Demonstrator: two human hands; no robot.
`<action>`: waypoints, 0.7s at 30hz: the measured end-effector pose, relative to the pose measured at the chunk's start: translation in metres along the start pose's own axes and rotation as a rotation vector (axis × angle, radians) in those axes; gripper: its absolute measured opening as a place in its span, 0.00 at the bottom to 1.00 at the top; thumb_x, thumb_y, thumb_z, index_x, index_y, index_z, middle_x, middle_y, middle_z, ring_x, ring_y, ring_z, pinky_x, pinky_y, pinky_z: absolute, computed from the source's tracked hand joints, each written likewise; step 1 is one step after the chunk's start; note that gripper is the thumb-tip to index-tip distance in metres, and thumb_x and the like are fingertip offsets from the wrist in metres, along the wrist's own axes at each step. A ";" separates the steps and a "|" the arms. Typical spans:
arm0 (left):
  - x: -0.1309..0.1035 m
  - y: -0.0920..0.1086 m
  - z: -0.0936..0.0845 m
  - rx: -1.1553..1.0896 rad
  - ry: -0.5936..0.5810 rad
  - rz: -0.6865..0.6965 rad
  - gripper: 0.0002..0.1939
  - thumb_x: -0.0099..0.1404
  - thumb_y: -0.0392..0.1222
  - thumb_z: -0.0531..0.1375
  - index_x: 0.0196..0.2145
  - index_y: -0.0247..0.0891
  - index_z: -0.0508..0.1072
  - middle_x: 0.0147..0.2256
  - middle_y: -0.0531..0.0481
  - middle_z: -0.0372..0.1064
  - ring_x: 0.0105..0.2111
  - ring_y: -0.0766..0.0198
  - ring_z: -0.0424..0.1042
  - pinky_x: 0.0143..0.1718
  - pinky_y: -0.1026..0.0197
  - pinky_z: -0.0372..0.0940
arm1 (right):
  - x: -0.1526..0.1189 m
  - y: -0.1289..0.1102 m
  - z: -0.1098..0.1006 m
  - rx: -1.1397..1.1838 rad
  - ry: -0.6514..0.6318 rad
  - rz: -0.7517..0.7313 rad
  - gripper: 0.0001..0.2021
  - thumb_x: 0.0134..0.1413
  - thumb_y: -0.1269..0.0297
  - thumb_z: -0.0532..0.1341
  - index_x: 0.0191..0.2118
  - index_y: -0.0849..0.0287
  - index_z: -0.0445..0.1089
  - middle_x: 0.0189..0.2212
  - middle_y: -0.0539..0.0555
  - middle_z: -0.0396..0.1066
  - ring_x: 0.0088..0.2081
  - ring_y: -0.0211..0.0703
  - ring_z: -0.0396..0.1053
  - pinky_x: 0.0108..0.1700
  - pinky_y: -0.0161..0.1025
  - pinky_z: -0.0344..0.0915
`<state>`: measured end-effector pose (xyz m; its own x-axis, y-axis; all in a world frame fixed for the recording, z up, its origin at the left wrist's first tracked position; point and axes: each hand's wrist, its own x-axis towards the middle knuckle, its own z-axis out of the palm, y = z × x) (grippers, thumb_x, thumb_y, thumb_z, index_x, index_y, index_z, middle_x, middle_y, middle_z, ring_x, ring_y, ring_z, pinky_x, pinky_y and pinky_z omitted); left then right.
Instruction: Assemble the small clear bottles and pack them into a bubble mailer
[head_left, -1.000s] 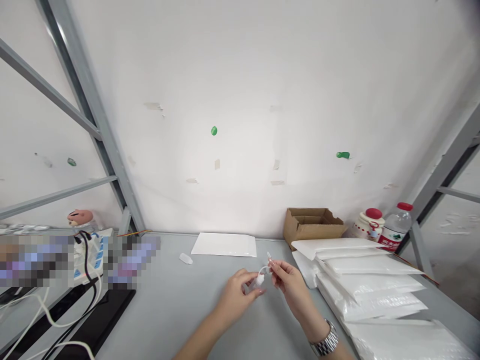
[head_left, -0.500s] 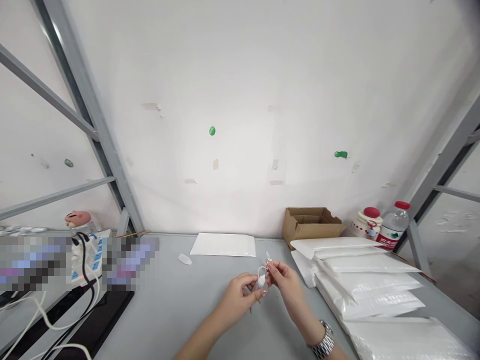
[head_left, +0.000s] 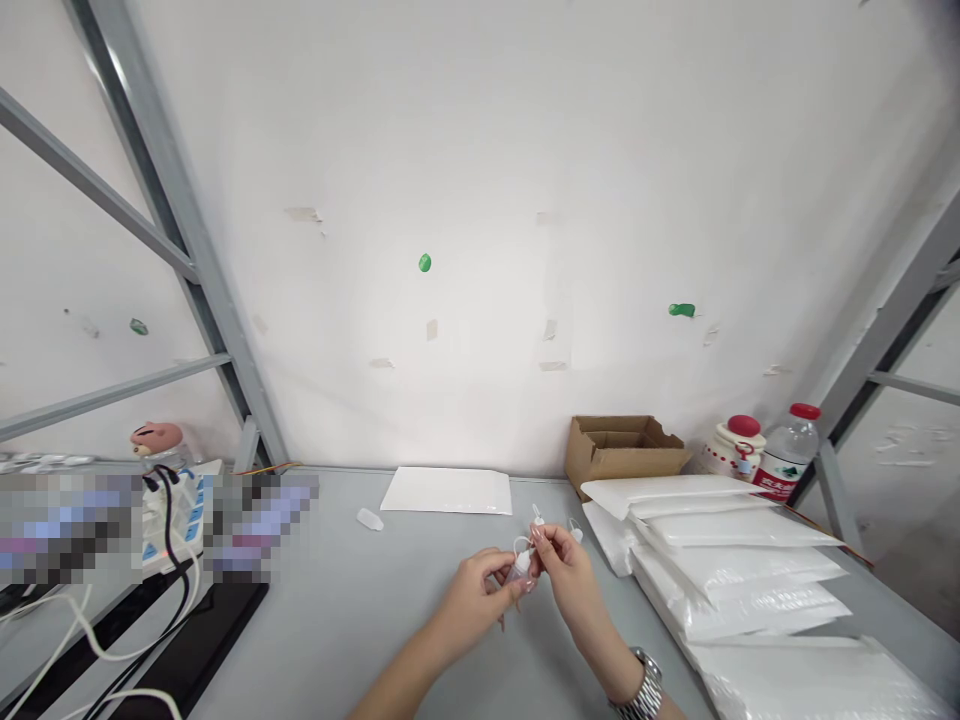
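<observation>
My left hand [head_left: 480,590] is closed around a small translucent squeeze bottle [head_left: 521,566] with a white top, held just above the grey table. A thin white loop arches from the bottle's top toward my right hand [head_left: 561,565]. The right fingertips pinch close against that top, on what looks like its small cap; the fingers partly hide it. Just beyond the right fingers, another small white looped piece [head_left: 538,515] shows, and a similar white looped piece [head_left: 576,530] appears behind the knuckles. Their lower parts are hidden.
A clear-white small bottle-shaped piece [head_left: 370,519] and a white sheet [head_left: 447,491] lie on the table [head_left: 322,600]. White padded mailers [head_left: 742,560] are stacked at right, before an open cardboard box [head_left: 626,459]. A power strip [head_left: 171,525] with cables stands at left.
My right hand has shifted slightly left and down, closer to the bottle's top. The looped piece behind its knuckles has come into view. My left hand stays almost still.
</observation>
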<state>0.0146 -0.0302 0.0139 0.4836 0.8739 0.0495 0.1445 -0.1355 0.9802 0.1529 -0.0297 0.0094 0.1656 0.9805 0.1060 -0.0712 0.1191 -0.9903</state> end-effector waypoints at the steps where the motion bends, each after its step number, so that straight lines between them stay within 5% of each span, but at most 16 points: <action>1: 0.000 0.000 0.000 0.001 -0.001 -0.002 0.15 0.56 0.48 0.58 0.33 0.33 0.74 0.28 0.52 0.58 0.24 0.69 0.64 0.17 0.69 0.62 | 0.000 0.000 0.000 -0.004 0.007 0.000 0.23 0.38 0.39 0.60 0.22 0.57 0.61 0.13 0.46 0.60 0.18 0.39 0.60 0.23 0.37 0.59; 21: 0.000 0.000 -0.001 0.066 -0.005 -0.019 0.15 0.55 0.48 0.57 0.33 0.33 0.73 0.28 0.52 0.58 0.25 0.68 0.62 0.18 0.68 0.61 | 0.001 0.014 0.000 -0.017 0.041 -0.040 0.22 0.43 0.40 0.58 0.24 0.58 0.62 0.13 0.45 0.60 0.18 0.38 0.59 0.23 0.35 0.58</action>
<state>0.0143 -0.0296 0.0139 0.4842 0.8744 0.0300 0.2104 -0.1496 0.9661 0.1517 -0.0271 -0.0048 0.2078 0.9678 0.1423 -0.0466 0.1551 -0.9868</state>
